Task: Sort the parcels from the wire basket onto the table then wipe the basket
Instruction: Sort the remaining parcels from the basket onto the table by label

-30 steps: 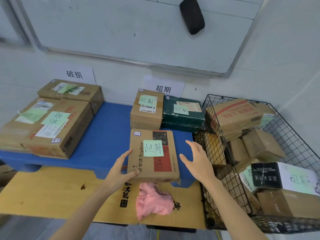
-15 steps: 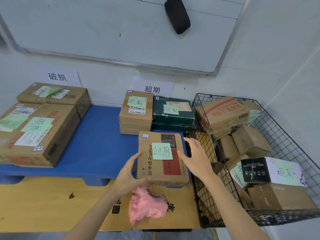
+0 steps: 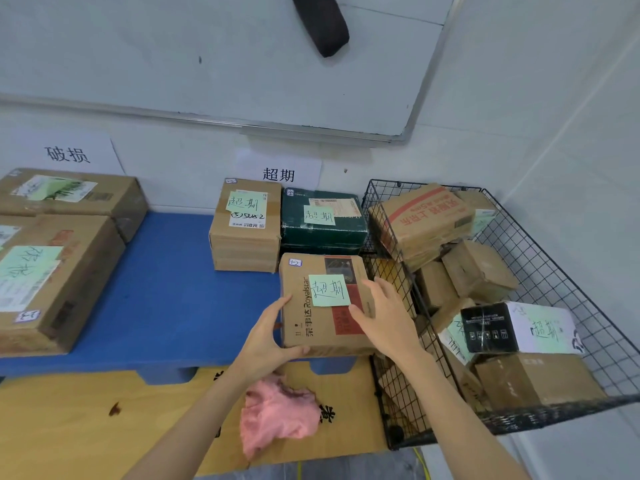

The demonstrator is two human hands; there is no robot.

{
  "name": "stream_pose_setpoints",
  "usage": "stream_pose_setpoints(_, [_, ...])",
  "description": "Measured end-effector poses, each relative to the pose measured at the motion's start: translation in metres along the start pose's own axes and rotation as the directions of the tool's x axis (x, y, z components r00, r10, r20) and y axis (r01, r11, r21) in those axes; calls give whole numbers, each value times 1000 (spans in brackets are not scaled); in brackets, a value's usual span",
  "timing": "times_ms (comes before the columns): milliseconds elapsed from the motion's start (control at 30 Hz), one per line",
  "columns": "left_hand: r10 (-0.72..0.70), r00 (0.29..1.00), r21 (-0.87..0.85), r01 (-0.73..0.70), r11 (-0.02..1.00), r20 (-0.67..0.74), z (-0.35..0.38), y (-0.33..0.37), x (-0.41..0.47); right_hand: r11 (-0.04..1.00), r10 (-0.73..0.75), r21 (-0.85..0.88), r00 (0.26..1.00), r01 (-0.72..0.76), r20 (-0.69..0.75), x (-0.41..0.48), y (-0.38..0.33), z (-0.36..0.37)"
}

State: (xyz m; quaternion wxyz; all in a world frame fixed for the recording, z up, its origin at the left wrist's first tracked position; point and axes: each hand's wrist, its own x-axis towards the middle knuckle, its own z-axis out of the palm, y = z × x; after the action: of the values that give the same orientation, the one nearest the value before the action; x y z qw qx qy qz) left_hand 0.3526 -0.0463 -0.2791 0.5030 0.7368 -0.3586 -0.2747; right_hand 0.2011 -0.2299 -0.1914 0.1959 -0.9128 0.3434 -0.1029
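- Slid right and back since a second ago, the Royalstar box (image 3: 325,306) is now set on the blue table (image 3: 166,289), just in front of the green box and close beside the basket wall.
- At far left, two big boxes (image 3: 52,271) bearing green notes are seen already laid near the "破损" sign (image 3: 67,154).
- Under the "超期" sign (image 3: 278,174), a brown box (image 3: 246,226) and the green box (image 3: 322,220) are stood side by side, each tagged with the same note.
- The Royalstar box's near-left corner is cupped by the left hand (image 3: 266,341), with the thumb run along the front edge.
- The right hand (image 3: 384,317) is laid flat on top of the Royalstar box, fingers spread and gripping nothing.
- A pink cloth (image 3: 277,417) is left lying unused on the wooden board (image 3: 69,410) below the table.
- At right, the wire basket (image 3: 561,278) is shown well filled, with at least half a dozen parcels (image 3: 426,223) heaped inside.
- Sorting is judged to be under halfway done, and the wiping has not been started.
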Motion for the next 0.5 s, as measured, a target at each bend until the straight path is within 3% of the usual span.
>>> stream_pose_setpoints(500, [-43,999,11,43,999,21,10,8,35,994,42,104,999,-39,-27,6,5,7])
